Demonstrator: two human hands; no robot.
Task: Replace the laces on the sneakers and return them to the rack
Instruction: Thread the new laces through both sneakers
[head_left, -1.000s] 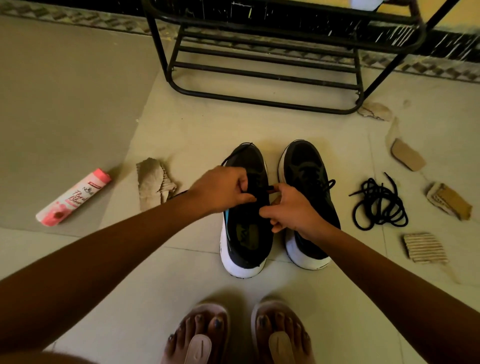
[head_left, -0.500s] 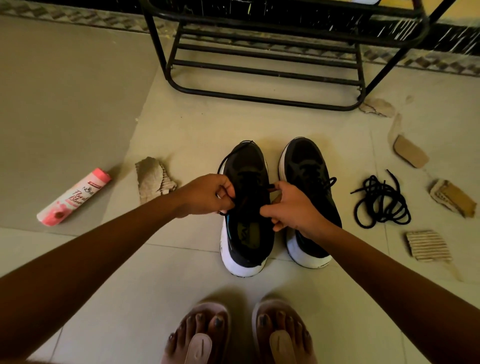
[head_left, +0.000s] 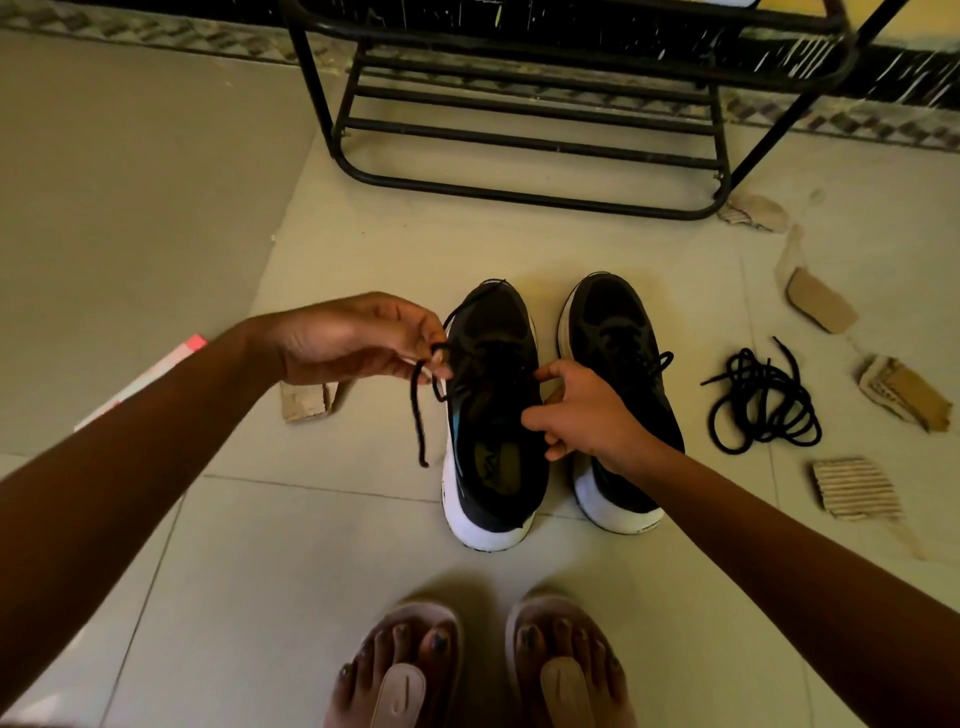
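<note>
On my head feed, the left hand (head_left: 358, 338) hangs above the floor (head_left: 156, 182), just left of the left sneaker (head_left: 493, 415). Its thumb and fingertips pinch a black lace (head_left: 418, 415) whose free end dangles beside that shoe, the rest running into its eyelets. The right hand (head_left: 587, 410) sits at that sneaker's right edge with its fingers curled; I cannot tell whether they grip anything. The right sneaker (head_left: 618, 332) stands just beside its mate, already laced. Both point toward the rack (head_left: 519, 135). Loose laces (head_left: 763, 400) lie coiled to the right among cardboard scraps (head_left: 857, 488). A pink tube (head_left: 150, 379) peeks out behind the left forearm, and sandals (head_left: 400, 686) show below.
</note>
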